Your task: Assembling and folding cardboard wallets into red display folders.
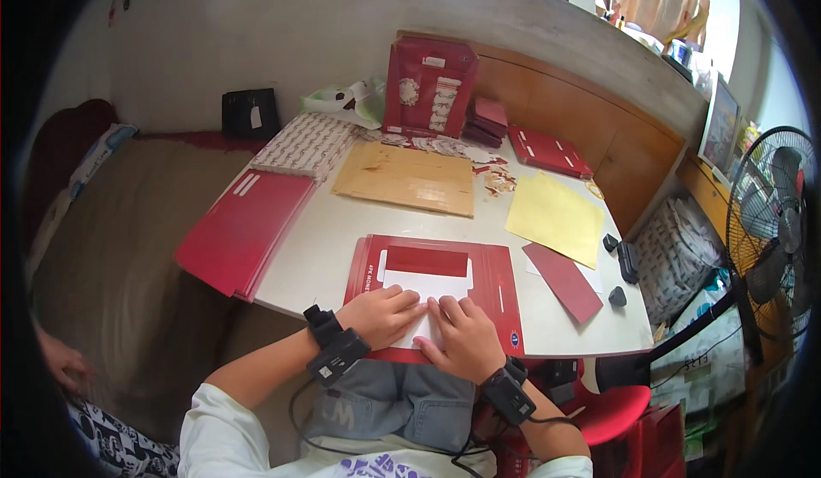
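A red-and-white paper piece (434, 285), shaped like an envelope, lies on a flat red cardboard sheet (506, 307) at the table's near edge. Its dark red panel faces the far side, with white paper nearest me. My left hand (385, 315) presses on the white part, its fingers bent and close together. Beside it, my right hand (462, 328) bears down on the same paper with bent fingers, the thumb set apart toward me. Both hands' fingertips almost meet at the middle and hide part of the paper. Each wrist carries a black strapped device.
A brown cardboard sheet (410, 179), yellow paper (556, 217), a dark red strip (564, 283) and a red folder (248, 230) lie around the white table (316, 256). Behind stand a red display box (428, 85) and red stacks (487, 123). A fan (770, 230) is right; another person's hand (64, 362) left.
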`<action>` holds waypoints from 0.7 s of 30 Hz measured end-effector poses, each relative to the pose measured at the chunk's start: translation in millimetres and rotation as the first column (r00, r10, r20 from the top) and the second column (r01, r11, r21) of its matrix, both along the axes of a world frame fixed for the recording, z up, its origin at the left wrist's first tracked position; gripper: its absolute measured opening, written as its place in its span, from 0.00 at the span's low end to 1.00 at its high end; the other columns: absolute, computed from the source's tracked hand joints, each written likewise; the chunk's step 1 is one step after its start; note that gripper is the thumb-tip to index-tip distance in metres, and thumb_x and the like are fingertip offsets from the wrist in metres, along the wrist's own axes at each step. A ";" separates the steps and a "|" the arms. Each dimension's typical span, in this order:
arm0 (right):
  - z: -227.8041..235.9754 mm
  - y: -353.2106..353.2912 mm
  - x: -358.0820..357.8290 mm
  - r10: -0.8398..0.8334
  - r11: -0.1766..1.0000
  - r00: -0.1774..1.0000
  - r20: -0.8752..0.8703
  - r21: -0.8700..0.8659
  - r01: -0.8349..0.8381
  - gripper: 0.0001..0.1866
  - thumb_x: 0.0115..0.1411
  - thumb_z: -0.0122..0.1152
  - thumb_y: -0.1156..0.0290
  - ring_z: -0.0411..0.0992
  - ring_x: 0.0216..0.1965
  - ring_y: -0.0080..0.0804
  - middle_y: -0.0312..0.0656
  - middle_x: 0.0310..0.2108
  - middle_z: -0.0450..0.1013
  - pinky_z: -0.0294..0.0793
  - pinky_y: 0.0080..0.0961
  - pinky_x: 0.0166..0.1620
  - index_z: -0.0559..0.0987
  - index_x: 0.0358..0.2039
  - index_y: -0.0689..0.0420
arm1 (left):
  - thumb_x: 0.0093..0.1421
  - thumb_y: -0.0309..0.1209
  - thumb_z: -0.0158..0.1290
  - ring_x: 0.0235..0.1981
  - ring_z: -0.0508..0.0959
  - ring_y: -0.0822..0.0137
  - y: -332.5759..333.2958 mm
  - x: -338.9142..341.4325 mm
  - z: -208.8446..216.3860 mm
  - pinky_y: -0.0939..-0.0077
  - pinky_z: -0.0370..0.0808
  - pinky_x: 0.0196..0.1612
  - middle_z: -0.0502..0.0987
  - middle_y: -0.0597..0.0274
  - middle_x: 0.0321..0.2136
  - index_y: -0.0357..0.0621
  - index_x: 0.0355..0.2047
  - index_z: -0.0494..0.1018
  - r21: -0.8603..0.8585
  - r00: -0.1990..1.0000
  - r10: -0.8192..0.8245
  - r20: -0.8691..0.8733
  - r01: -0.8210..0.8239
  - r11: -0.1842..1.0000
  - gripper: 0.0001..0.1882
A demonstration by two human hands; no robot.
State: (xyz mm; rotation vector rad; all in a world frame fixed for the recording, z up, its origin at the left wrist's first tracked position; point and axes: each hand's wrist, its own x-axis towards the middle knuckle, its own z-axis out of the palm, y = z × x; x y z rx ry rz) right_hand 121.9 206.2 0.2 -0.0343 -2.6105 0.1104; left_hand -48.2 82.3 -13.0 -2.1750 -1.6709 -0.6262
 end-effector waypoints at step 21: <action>-7.8 -2.4 -2.6 -0.064 0.997 0.997 -0.054 -0.046 0.061 0.24 0.55 0.61 0.57 0.64 0.54 0.49 0.53 0.47 0.68 0.64 0.40 0.55 0.75 0.42 0.67 | 0.53 0.25 0.55 0.40 0.76 0.57 7.5 -15.1 -6.4 0.69 0.75 0.44 0.74 0.56 0.41 0.39 0.43 0.72 -0.014 0.992 -0.018 0.127 0.020 1.000 0.15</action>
